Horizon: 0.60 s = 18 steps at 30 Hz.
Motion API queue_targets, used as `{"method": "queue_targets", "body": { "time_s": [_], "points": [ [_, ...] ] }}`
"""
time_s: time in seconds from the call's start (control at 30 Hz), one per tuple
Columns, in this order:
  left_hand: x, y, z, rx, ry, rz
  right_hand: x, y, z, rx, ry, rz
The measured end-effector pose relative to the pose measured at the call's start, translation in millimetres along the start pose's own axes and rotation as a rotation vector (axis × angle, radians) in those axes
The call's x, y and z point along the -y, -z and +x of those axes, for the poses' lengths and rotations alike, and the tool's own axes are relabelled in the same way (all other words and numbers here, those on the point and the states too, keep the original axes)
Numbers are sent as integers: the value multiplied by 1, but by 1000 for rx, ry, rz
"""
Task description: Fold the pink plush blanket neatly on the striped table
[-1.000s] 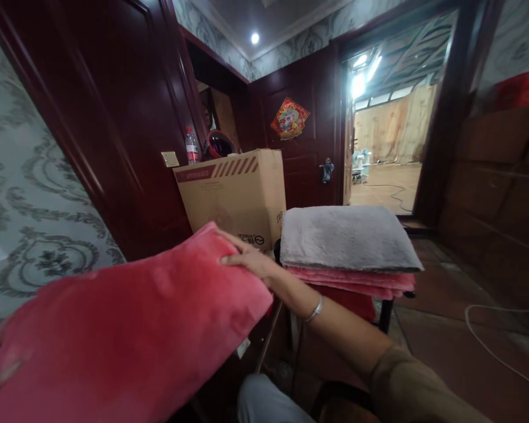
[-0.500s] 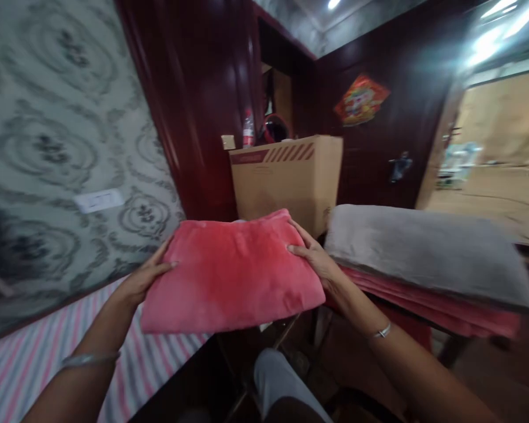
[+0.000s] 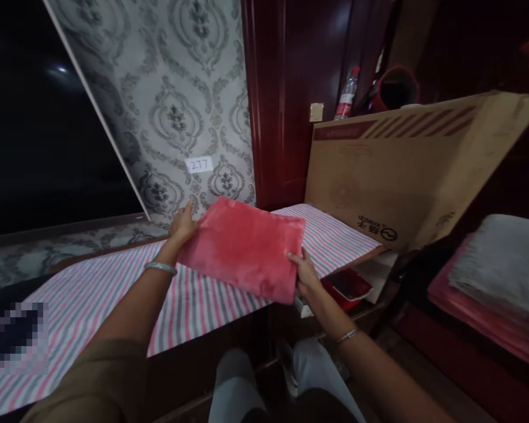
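A folded red-pink plush cloth [image 3: 247, 247] is held at its two ends above a striped table cover [image 3: 194, 299]. My left hand [image 3: 184, 226] grips its left end, one finger pointing up off the fabric; part of the grip is hidden. On the right end, my right hand [image 3: 306, 273] has its thumb on top and the other fingers around the side edge. The cloth tilts, its right end lower and nearer to me. Whether its underside touches the cover I cannot tell.
A large cardboard box [image 3: 361, 176] stands at the table's right end, with a bottle [image 3: 347, 94] behind it. Folded grey plush [image 3: 506, 264] lies on pink layers [image 3: 454, 305] at right. A dark screen [image 3: 48, 129] rises at left. A red item [image 3: 348, 288] sits on the shelf below.
My view has swung left and down toward the table. Both hands have carried the cloth away from the grey and pink stack and over the striped cover.
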<state>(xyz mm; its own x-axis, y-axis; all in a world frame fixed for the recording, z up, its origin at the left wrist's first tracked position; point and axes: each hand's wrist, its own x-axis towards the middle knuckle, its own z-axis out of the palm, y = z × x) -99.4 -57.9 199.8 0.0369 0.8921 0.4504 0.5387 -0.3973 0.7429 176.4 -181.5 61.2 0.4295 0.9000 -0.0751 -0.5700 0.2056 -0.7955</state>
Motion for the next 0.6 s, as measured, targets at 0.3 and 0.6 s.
{"method": "queue_targets", "body": {
  "time_s": [0.3, 0.6],
  "points": [
    [73, -57, -156, 156, 285, -358, -61, 8, -6, 67, -221, 26],
    [65, -81, -239, 20, 989, -1374, -64, 9, -70, 74, -299, -1]
  ]
}}
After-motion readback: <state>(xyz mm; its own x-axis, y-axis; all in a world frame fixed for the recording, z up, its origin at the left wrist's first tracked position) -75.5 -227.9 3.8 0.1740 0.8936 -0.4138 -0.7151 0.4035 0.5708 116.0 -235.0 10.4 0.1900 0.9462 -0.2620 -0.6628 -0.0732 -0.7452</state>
